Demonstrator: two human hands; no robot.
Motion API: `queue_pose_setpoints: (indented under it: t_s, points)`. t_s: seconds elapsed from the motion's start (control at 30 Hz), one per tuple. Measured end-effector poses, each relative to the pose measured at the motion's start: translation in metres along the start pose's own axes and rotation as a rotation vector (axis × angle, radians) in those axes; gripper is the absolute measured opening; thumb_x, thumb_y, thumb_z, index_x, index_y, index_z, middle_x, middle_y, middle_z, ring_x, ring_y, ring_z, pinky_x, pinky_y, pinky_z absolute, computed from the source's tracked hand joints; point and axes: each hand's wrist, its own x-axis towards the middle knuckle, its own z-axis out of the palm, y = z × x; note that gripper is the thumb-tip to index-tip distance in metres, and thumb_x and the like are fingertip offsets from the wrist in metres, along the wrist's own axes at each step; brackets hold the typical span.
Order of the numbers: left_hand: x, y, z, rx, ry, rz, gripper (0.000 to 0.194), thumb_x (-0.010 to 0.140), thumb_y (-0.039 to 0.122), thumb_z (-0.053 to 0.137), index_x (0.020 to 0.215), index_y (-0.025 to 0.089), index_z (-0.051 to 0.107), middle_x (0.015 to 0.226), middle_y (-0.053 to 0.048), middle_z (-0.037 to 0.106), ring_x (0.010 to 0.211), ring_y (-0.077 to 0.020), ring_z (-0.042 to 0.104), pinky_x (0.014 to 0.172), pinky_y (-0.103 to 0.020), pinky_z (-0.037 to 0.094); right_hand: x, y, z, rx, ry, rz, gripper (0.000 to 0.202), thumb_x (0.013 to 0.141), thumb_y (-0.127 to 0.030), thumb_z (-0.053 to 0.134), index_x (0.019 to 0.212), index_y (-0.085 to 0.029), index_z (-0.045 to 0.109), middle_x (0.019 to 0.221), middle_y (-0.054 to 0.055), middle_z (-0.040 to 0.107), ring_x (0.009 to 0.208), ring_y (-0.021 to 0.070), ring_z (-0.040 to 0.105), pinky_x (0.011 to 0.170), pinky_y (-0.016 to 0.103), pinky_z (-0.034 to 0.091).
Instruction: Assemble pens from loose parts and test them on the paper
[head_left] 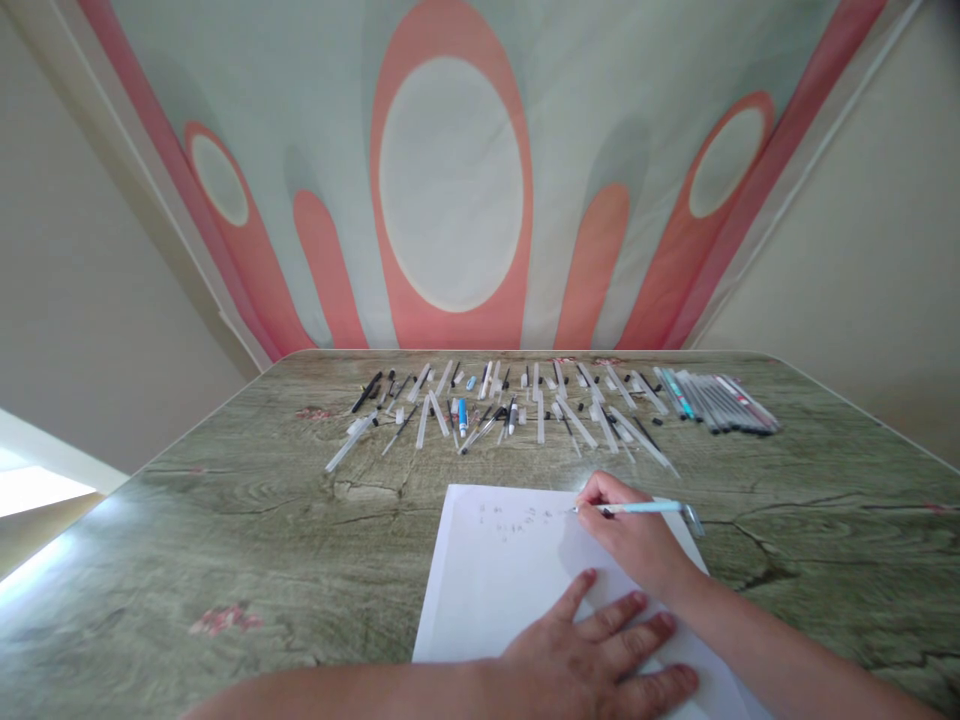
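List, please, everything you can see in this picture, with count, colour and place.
paper sheet: one, white, near edge of the table, faint marks near its top
pen: one, light blue, tip on the paper sheet
loose pen parts: many, clear, white, black, some blue, scattered at the far side
row of pens: several, too many to count, laid side by side at far right
table: one, green-grey wood grain
wall hanging: one, pink and pale grey, behind
left hand: flat on the paper sheet
right hand: holds the pen
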Motion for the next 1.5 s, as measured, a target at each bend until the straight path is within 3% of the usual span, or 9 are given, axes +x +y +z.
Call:
queue_pose_setpoints:
  t_s: [0.63,0.87,1.17,1.27,1.4,1.5]
  points:
    - [-0.001,0.001,0.0,-0.002,0.013,-0.009,0.047,0.098,0.029,0.013,0.143,0.026,0.028,0.15,-0.003,0.025,0.136,-0.0227,0.027,0.106,-0.05,0.026,0.0,0.0,-0.001,-0.004,-0.007,0.022,0.01,0.074,-0.015,0.048,0.065,-0.02,0.048,0.058,-0.005,0.049,0.057,0.0127,0.046,0.053,0.024,0.035]
    - [0.0,-0.001,0.01,-0.044,0.041,0.01,0.047,0.098,0.031,0.016,0.143,0.025,0.028,0.15,-0.004,0.025,0.136,-0.0248,0.028,0.106,-0.053,0.024,0.001,0.001,-0.001,-0.012,0.0,0.016,0.01,0.077,-0.018,0.048,0.068,-0.02,0.052,0.061,-0.004,0.053,0.061,0.0137,0.049,0.056,0.025,0.037]
    - [0.0,0.0,0.008,-0.134,0.037,-0.003,0.047,0.097,0.031,0.018,0.143,0.025,0.028,0.15,-0.005,0.024,0.137,-0.0253,0.025,0.107,-0.054,0.02,0.001,-0.001,-0.004,-0.029,0.021,-0.011,0.01,0.078,-0.02,0.049,0.069,-0.02,0.052,0.062,-0.003,0.056,0.061,0.0143,0.052,0.057,0.025,0.04]
    - [-0.003,-0.003,0.004,-0.161,0.02,-0.013,0.047,0.098,0.032,0.017,0.143,0.025,0.027,0.151,-0.004,0.021,0.138,-0.024,0.021,0.109,-0.052,0.017,0.006,-0.003,-0.019,-0.038,0.065,-0.059,0.013,0.083,-0.029,0.049,0.078,-0.021,0.057,0.073,0.0,0.062,0.068,0.016,0.058,0.061,0.025,0.043]
    - [-0.011,-0.01,-0.014,-0.195,-0.03,-0.026,0.049,0.097,0.036,0.025,0.144,0.025,0.025,0.152,-0.003,0.018,0.14,-0.0232,0.016,0.11,-0.051,0.016,0.017,0.002,-0.061,-0.207,0.162,-0.162,0.023,0.085,-0.04,0.051,0.094,-0.024,0.064,0.095,0.003,0.068,0.085,0.0191,0.062,0.076,0.028,0.045]
    - [-0.02,-0.018,-0.038,-0.259,-0.104,-0.062,0.053,0.094,0.043,0.032,0.144,0.025,0.025,0.151,-0.004,0.02,0.139,-0.026,0.016,0.109,-0.056,0.015,0.022,0.015,-0.095,-0.328,0.096,-0.112,0.03,0.089,-0.044,0.043,0.104,-0.026,0.062,0.088,0.002,0.07,0.08,0.0192,0.064,0.074,0.029,0.046]
